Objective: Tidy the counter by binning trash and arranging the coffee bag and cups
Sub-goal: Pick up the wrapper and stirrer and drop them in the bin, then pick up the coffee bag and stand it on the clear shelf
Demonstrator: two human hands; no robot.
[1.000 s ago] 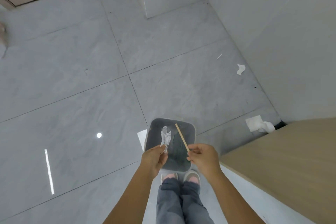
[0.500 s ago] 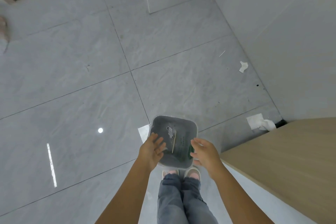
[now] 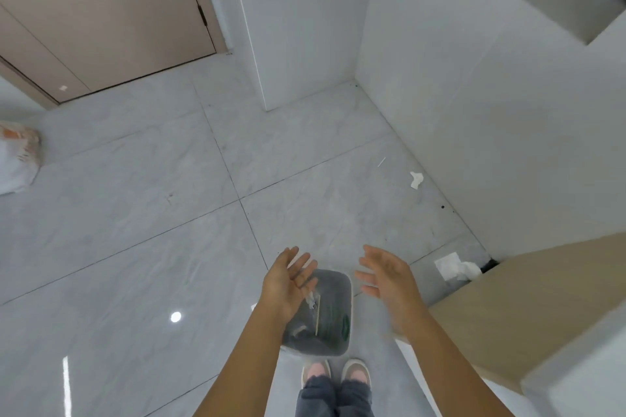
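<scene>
A grey bin [image 3: 333, 284] stands on the floor just in front of my feet. Inside it lie a crumpled wrapper [image 3: 311, 301], a wooden stir stick [image 3: 317, 316] and something with a green print [image 3: 345, 327]. My left hand [image 3: 288, 281] hovers over the bin's left side, palm up, fingers spread, holding nothing. My right hand [image 3: 386, 276] is raised to the right of the bin, also open and empty. The coffee bag and cups are out of view.
The wooden counter [image 3: 528, 308] edge is at my right. Paper scraps [image 3: 457, 268] lie on the tiled floor by the counter's corner, and another scrap [image 3: 416, 178] near the white wall. A white plastic bag [image 3: 18, 159] sits at far left, a door [image 3: 101, 10] behind.
A second ago my left hand held the wrapper and my right the stir stick over the bin. Both dropped in; my hands have opened and lifted, and my view has tilted up.
</scene>
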